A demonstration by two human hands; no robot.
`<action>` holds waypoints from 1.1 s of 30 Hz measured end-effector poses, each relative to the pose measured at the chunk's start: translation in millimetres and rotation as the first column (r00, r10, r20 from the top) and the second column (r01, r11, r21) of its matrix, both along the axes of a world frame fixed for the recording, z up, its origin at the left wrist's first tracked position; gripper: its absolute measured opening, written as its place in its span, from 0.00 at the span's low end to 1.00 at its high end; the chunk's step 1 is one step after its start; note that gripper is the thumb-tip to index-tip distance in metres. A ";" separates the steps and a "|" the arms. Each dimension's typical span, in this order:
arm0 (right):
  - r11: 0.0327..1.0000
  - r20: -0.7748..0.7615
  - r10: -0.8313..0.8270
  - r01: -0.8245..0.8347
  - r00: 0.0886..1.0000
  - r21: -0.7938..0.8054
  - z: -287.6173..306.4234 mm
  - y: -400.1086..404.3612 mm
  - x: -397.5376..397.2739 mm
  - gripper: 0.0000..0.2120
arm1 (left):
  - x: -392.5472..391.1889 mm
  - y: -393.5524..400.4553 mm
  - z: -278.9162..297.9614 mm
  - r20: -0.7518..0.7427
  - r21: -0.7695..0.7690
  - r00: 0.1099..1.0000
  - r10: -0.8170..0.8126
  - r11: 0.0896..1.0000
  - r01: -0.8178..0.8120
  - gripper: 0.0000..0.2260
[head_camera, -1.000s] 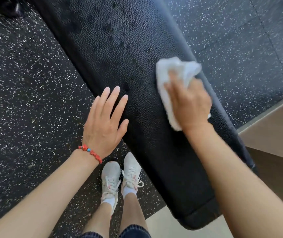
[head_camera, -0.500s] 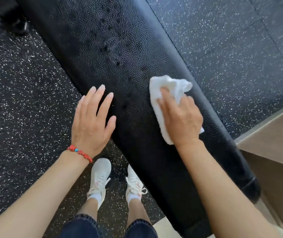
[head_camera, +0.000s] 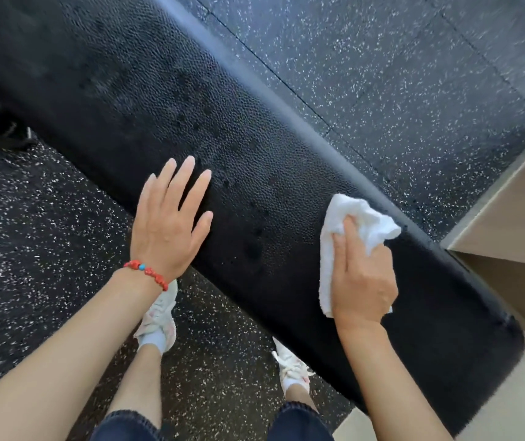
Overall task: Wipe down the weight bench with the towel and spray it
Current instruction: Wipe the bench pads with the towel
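The black textured weight bench pad (head_camera: 165, 100) runs diagonally from upper left to lower right, with dark wet spots near its middle. My right hand (head_camera: 363, 275) presses a bunched white towel (head_camera: 366, 218) flat on the pad near its far edge, toward the lower-right end. My left hand (head_camera: 168, 224), wearing a red bead bracelet, lies open and flat on the pad's near edge with fingers spread. No spray bottle is in view.
Speckled black rubber floor (head_camera: 397, 74) surrounds the bench. A beige wooden platform or box (head_camera: 515, 218) stands at the right, close to the bench's end. My feet in white sneakers (head_camera: 159, 316) stand on the floor beside the bench. A black bench leg (head_camera: 9, 135) shows at left.
The view has shifted, so the bench lies more across the frame. My right hand has slid the towel toward the pad's far edge and lower-right end. My feet have stepped apart.
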State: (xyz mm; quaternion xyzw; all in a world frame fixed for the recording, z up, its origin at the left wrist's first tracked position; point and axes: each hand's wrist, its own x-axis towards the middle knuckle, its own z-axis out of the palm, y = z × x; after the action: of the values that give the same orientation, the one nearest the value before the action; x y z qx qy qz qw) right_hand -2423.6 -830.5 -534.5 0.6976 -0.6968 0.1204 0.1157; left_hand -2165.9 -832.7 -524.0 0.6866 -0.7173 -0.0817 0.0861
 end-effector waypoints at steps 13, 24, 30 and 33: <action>0.980 -0.049 -0.189 0.185 0.981 -0.071 8.5 -74.1 109.1 0.11 | 50.4 -15.2 8.5 0.036 0.032 0.948 -0.317 0.948 0.316 0.22; 0.867 0.279 -0.481 0.497 0.831 0.015 9.3 -43.8 124.1 0.12 | 74.7 -31.9 -5.2 0.056 -0.019 0.919 -0.391 0.920 0.393 0.23; 0.941 0.060 -0.309 0.314 0.949 -0.126 2.3 -31.8 101.0 0.11 | 77.5 -33.9 -6.5 0.073 -0.033 0.913 -0.401 0.914 0.404 0.23; 0.868 0.117 -0.468 0.480 0.876 -0.124 0.6 3.3 58.0 0.10 | 78.0 -35.0 -8.0 0.065 -0.039 0.912 -0.405 0.912 0.408 0.23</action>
State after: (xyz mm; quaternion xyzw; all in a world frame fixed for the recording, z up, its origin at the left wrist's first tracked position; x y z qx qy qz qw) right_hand -2365.6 -827.2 -533.9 0.4890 -0.8398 0.1689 0.1644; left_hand -2088.0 -867.8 -532.0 0.5218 -0.8484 -0.0601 0.0651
